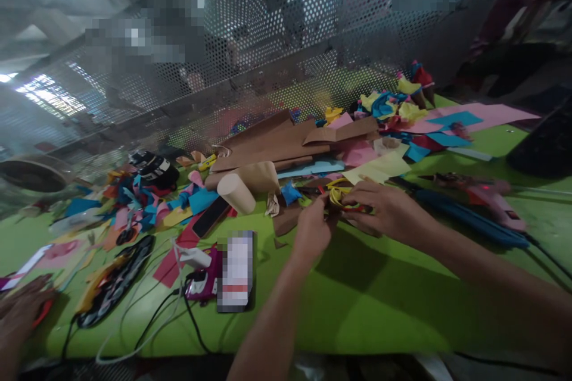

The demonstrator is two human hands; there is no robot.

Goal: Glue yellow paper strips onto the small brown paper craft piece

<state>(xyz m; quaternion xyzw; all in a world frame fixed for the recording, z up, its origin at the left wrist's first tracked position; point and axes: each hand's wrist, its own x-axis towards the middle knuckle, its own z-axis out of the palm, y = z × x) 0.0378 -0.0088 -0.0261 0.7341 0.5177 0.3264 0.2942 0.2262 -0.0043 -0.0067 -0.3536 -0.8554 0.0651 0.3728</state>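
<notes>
My left hand (313, 229) and my right hand (386, 211) meet over the green table (357, 292), near the pile of paper scraps. Both pinch a small craft piece of yellow and red paper (342, 197) between their fingertips. The left fingers are closed on its left end, and the right hand curls over its right side. A brown paper scrap (286, 219) lies just left of my left hand. A beige paper cone (236, 191) lies further left.
Brown card sheets (272, 143) and coloured paper scraps (393, 110) cover the far side. A pink glue gun (489, 199) lies right. A phone (236, 271), a pink device (203, 283) and cables sit left. Another person's hand (20, 315) is at the bottom left. Perforated metal screen behind.
</notes>
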